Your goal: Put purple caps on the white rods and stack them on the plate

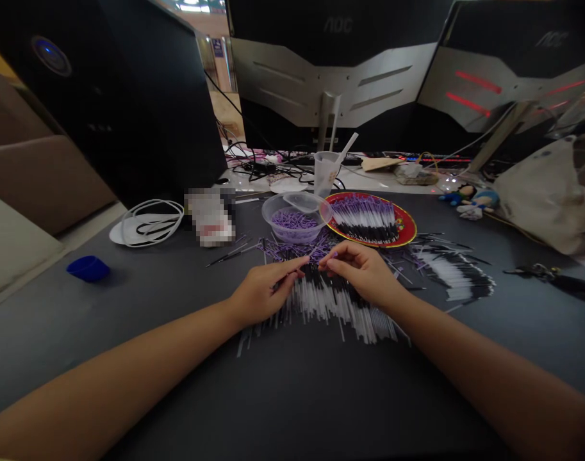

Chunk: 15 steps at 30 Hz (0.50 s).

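My left hand (263,291) is over a pile of thin sticks, its thumb and fingers closed together; what they hold, if anything, is hidden. Close beside it, my right hand (364,272) pinches a small purple piece (335,255) between thumb and fingers. Beneath both hands lie many thin black-and-clear sticks (321,301), spread on the dark table. Loose purple pieces (299,250) are heaped just beyond the fingertips. A clear plastic bowl (268,221) behind them holds more purple pieces. To its right, a red patterned plate (407,237) carries rows of purple-tipped sticks.
More sticks (453,275) lie in a row at right, near keys (537,272). A blue cup-shaped thing (88,269) and a coiled white cable (152,224) are at left. A plastic cup (323,173) stands behind the bowl. Monitors (340,70) line the back.
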### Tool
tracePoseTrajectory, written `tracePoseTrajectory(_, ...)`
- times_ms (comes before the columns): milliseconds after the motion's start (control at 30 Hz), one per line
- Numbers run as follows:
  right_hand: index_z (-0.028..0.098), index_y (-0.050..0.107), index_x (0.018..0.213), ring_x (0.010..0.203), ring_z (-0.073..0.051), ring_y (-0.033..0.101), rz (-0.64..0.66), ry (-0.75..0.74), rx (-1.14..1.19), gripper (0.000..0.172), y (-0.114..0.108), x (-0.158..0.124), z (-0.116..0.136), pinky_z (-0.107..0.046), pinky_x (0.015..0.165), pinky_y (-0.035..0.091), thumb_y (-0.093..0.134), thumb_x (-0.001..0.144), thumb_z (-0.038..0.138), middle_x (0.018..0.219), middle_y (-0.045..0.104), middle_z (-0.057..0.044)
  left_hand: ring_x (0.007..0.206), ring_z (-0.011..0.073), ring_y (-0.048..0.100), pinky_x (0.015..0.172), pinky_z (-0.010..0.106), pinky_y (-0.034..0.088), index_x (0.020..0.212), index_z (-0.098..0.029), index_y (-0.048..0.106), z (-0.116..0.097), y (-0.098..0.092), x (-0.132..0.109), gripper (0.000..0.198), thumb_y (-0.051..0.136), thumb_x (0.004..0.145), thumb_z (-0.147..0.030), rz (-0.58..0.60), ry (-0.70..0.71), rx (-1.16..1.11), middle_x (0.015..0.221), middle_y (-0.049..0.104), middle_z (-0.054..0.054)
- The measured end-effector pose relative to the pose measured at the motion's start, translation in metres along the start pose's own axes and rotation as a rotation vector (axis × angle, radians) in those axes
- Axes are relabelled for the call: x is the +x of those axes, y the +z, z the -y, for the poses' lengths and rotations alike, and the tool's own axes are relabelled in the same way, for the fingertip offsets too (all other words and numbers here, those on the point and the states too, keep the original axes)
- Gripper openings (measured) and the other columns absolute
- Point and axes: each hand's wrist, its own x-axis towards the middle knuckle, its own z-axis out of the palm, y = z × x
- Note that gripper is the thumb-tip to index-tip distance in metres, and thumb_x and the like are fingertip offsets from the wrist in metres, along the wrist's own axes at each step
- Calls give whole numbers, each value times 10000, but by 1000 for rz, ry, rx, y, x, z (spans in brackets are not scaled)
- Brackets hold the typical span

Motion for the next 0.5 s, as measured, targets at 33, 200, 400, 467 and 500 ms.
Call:
tracePoseTrajectory(33, 203, 559, 794, 787, -168, 652, -13, 7, 43, 111, 0, 0, 2, -346, 735, 521, 618, 765, 293, 797, 657, -28, 651, 94, 648, 634, 225, 532, 1290, -184, 467, 0, 0, -1, 394, 450, 897, -199, 11, -7, 2, 960, 703, 47)
tracePoseTrajectory(200, 213, 535, 841, 735, -170, 676, -76, 64, 193, 158, -3, 0, 5, -347, 691, 553, 634, 769, 314, 759, 669, -15, 797, 123, 669, 738, 255, 541, 1272, -188, 486, 0, -1, -1, 367, 428, 910, -204, 93, 58, 72, 981, 702, 45)
tracePoseTrajectory(400, 222, 492, 834, 802, -170, 682, -7, 87, 270, 151, -7, -2, 4, -353, 758, 554, 605, 808, 319, 881, 696, -34, 798, 124, 670, 751, 258, 537, 1257, -196, 493, -1, -1, -1, 351, 407, 918, -201, 142, 76, 110, 967, 705, 38)
tracePoseTrajectory(467, 221, 491, 839, 807, -170, 684, 24, 89, 297, 139, -8, -2, 4, -359, 769, 552, 590, 824, 317, 892, 699, -34, 789, 118, 669, 745, 245, 533, 1252, -190, 493, -1, -1, -1, 345, 411, 917, -200, 150, 66, 108, 959, 706, 34)
tracePoseTrajectory(500, 221, 491, 841, 810, -171, 684, 31, 90, 309, 134, -8, -2, 4, -363, 776, 551, 584, 831, 316, 893, 700, -34, 780, 114, 668, 738, 236, 530, 1248, -188, 495, -1, -1, -1, 341, 413, 917, -202, 150, 56, 104, 954, 706, 32)
